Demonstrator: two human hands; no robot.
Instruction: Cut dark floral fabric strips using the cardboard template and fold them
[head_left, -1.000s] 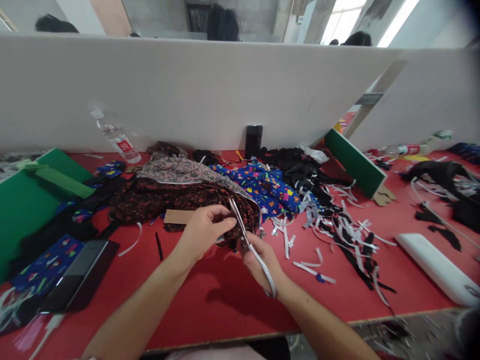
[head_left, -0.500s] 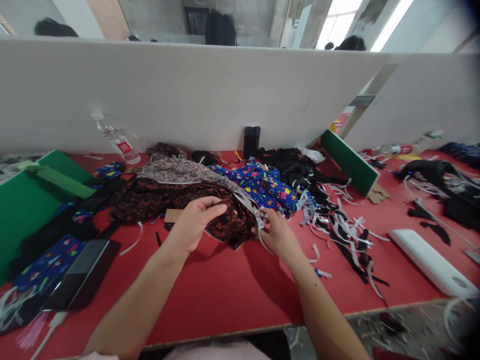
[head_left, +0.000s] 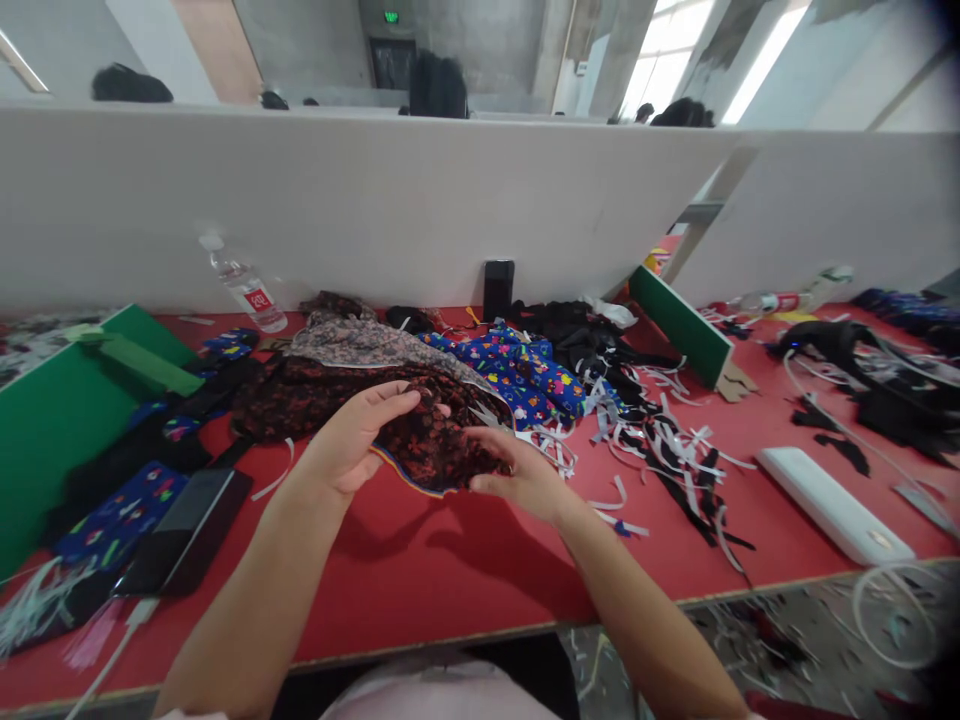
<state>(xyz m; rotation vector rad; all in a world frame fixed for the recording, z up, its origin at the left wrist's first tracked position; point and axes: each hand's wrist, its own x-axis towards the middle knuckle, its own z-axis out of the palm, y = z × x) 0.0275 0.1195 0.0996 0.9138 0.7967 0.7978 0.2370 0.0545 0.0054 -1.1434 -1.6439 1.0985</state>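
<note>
Dark floral fabric with a blue and yellow edging is stretched between my two hands over the red table. My left hand pinches it at its left side. At the right side, my right hand has thumb and fingers closed on the fabric's edge. White-handled scissors lie just beyond my right hand, their blades partly over the cloth. Behind are a lighter floral part and a blue patterned fabric.
A water bottle and an upright phone stand by the white partition. White and black scraps lie right, near a white power bank. A black device lies left. Green boards flank the work area.
My right hand has let go of the scissors, which now lie on the table side, and has taken the fabric's edge. My left hand has closed on the cloth, raising its edging.
</note>
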